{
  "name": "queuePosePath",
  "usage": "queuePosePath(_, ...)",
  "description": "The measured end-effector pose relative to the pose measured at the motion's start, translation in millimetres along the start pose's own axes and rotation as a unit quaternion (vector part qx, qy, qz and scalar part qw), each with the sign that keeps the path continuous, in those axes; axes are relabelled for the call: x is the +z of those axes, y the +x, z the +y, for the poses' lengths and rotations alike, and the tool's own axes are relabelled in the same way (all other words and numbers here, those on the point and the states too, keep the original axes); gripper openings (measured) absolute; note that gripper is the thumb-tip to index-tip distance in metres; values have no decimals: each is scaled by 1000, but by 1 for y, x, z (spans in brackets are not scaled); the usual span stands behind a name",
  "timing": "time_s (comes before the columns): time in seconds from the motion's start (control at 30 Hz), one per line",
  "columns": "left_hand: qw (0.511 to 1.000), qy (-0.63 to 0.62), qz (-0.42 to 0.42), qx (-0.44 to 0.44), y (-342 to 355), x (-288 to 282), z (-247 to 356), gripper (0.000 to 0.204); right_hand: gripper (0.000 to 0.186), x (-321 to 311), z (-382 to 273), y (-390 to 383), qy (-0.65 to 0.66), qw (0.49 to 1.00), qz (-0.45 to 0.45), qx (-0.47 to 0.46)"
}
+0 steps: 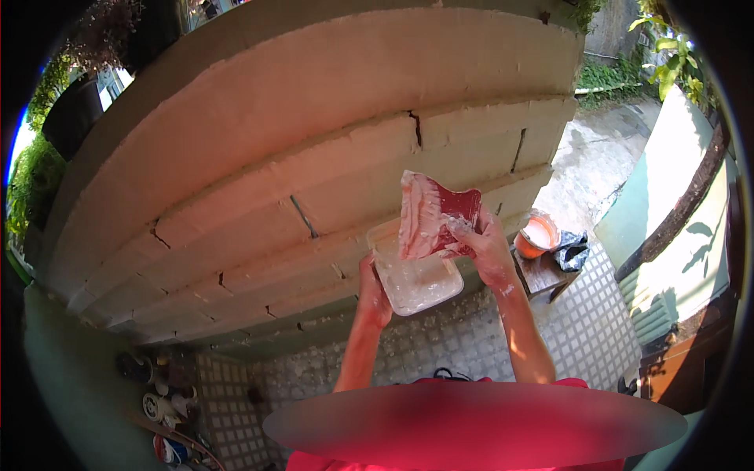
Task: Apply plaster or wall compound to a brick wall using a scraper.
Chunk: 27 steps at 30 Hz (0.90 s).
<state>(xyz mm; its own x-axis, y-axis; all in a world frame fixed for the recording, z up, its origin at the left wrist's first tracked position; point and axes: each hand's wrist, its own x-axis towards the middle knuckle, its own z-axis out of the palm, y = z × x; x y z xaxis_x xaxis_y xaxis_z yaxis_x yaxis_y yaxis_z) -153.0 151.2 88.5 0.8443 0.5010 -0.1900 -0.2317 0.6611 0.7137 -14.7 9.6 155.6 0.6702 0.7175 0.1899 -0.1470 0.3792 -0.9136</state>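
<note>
Pale masonry wall (338,149), stepped in ledges and broken by dark cracks (415,128), fills the far side of the head view, with a tiled floor (585,330) on the near side. To the right, an orange bucket (528,246) with whitish contents stands on a small wooden stool (536,275), just beside a black plastic bag (572,255).

Between the wall and the person's red shirt, the left hand (375,295) grips a rectangular whitish plastic tub (428,301) by its left side; the fingers underneath are hidden. The right hand (485,250) pinches a red plastic spreader (463,202) at its near right corner, thumb across the face. The spreader is tilted above the tub, its left part coated with thick pale paste (420,212); whether it touches the rim cannot be told.

The spreader looks light and thin, probably a little flexible, and the paste soft and sticky. Smeared fingers could slip on the smooth plastic, so the cleaner right edge seems the best hold. The tub appears light, with thin walls that may flex; supporting its base and side would be surer than pinching the rim.
</note>
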Motion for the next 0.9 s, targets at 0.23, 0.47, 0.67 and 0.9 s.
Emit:
queuePosePath(0.23, 997, 22, -1, 69, 38, 31, 18, 57, 26, -12, -51, 65, 10, 994, 0, -105)
queuePosePath(0.47, 997, 21, -18, 70, 47, 35, 26, 57, 18, 4, -107, 166, -184, 900, 31, -393)
queuePosePath(0.67, 997, 24, 21, 68, 38, 16, 23, 56, 39, 25, -124, 208, -532, 611, 124, -573)
queuePosePath(0.9, 998, 2, 56, 33, 27, -19, 11, 55, 48, 29, -114, 242, -580, 494, 188, -620)
